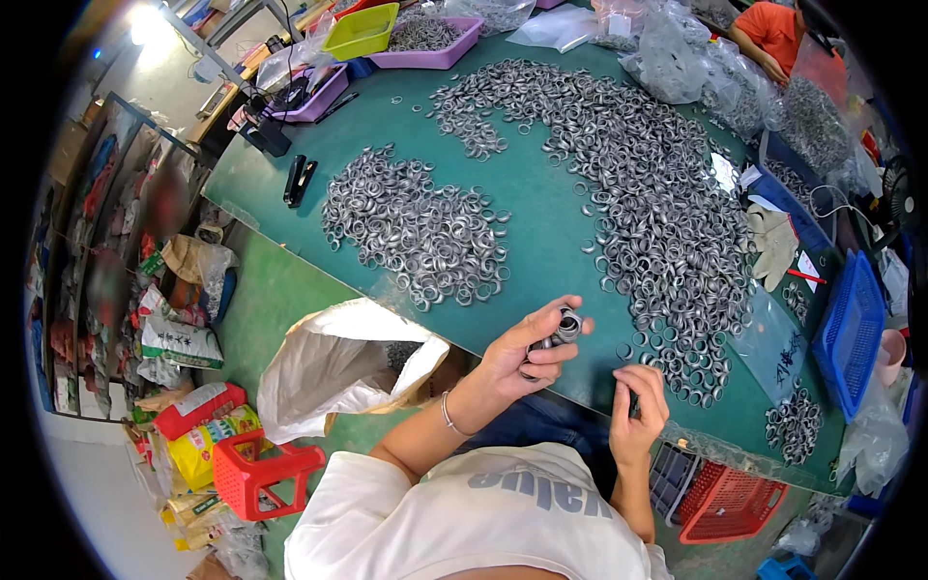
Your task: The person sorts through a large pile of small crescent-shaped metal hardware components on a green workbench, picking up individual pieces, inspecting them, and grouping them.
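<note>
My left hand (527, 354) is closed around several grey metal rings (565, 329), which show between thumb and fingers above the table's near edge. To its right, my right hand (640, 411) has its fingers bent and the thumb close to the index fingertip; whether anything small is between them is hidden. A broad heap of similar rings (667, 213) curves from the back of the green table (546, 222) down to the near right, close to my right hand. A smaller ring pile (416, 227) lies to the left, beyond my left hand.
An open white sack (324, 362) stands below the table edge, left of my forearm, near a red stool (256, 474). A black stapler (300, 182) lies at the table's left. Blue basket (851, 333) and glove (773, 246) sit right. An orange-clad person (768, 39) is at back right.
</note>
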`<state>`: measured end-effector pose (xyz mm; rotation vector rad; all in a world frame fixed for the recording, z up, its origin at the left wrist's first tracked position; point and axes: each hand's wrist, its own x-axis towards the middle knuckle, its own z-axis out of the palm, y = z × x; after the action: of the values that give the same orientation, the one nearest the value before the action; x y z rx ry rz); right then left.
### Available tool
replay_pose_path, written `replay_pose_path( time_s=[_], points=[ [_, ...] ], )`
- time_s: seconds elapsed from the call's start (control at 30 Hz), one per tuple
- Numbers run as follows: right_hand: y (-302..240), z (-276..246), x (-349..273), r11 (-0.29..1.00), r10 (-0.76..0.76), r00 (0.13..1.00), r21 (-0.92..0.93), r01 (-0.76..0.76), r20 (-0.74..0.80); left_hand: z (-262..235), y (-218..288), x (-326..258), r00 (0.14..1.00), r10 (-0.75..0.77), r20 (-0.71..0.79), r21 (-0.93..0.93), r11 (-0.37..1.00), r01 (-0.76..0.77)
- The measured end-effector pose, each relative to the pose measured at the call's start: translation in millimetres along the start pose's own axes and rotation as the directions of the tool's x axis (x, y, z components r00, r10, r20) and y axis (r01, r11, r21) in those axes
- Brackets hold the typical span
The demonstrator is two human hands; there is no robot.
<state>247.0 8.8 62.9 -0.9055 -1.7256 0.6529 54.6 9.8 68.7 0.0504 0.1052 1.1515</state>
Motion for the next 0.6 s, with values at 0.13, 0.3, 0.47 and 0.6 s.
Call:
replay_pose_path(
  time_s=[0.13,0.3,0.47,0.6],
  points=[
    [5,-4,-9,1.000,0.028,1.000,-0.001,-0.028,0.005,5,-4,2,0.999,-0.026,0.036,0.058,0.998,0.024],
    [2,-7,-17,0.992,0.108,0.993,0.077,-0.104,-0.046,14,-7,3,0.999,-0.031,0.032,0.205,0.979,0.024],
    [1,-6,-19,0.988,0.104,0.993,0.124,-0.097,-0.052,23,-15,4,0.997,-0.073,0.033,0.249,0.967,0.062],
    [2,-9,-21,0.984,0.122,0.990,0.137,-0.111,-0.071,31,-20,7,0.995,-0.090,0.052,0.242,0.967,0.075]
  ],
)
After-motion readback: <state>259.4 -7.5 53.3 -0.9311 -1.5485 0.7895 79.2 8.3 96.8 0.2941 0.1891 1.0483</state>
